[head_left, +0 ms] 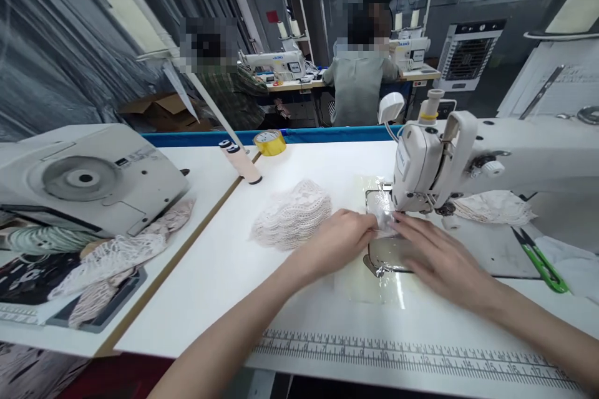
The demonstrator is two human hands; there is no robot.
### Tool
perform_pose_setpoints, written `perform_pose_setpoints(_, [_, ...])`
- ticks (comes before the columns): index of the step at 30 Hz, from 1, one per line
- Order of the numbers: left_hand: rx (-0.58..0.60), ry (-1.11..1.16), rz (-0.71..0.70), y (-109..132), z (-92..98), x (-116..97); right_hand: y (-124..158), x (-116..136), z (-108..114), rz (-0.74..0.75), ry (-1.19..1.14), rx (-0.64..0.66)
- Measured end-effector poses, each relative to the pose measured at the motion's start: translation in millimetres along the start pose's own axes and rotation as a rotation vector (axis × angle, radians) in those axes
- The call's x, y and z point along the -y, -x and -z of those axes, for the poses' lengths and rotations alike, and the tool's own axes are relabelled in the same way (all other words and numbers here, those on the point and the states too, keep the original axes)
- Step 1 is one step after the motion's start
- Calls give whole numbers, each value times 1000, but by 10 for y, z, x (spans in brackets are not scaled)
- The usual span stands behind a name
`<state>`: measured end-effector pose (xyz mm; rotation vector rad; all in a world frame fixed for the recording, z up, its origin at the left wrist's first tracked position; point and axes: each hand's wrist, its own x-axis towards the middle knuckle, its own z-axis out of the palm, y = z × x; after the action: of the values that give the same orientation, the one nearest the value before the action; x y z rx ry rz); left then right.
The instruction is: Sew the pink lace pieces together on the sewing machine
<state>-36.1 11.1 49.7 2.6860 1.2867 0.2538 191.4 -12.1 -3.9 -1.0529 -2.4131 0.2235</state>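
Observation:
A thin whitish piece of fabric (386,223) lies at the needle area of a white sewing machine (414,162). With fingers curled closed, my left hand (344,238) pinches its left edge. My right hand (440,259) rests flat on the machine bed, fingers stretched out and their tips touching the fabric close to the presser foot. The foot itself is mostly hidden behind the machine head. Left of my left hand sits a pile of pale lace pieces (294,215). Green-handled thread snips (543,262) lie right of my right hand.
A printed ruler (374,352) runs along the table's front edge. Yellow tape (270,143) and pink thread spools (241,162) stand at the back. Another machine (93,177) with lace beside it fills the left. Two people sit at machines beyond the blue edge (327,135).

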Motion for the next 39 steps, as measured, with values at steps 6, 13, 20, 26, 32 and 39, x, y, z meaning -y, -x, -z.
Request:
perform_pose_setpoints(6, [256,587,18,272,422,85,-310,442,231,-329,-935,486])
perform_pose_setpoints(13, [55,828,153,659,464,298,-739,692,26,-447,-1085,444])
perform_pose_setpoints(20, [151,1024,392,1248,421,694,-1036,837,-28,-408,-1030,389])
perform_pose_setpoints(26, [-212,1022,515,1173,467,1131,-1428,848,-143,-357,-1005,118])
perform_pose_setpoints(32, [-333,645,583,527,424,1550,-1857,538,-571,-424,-809,-92])
perform_pose_setpoints(39, [-350,215,694,545,274,1585,-1854,366,-726,-460,-653,-53])
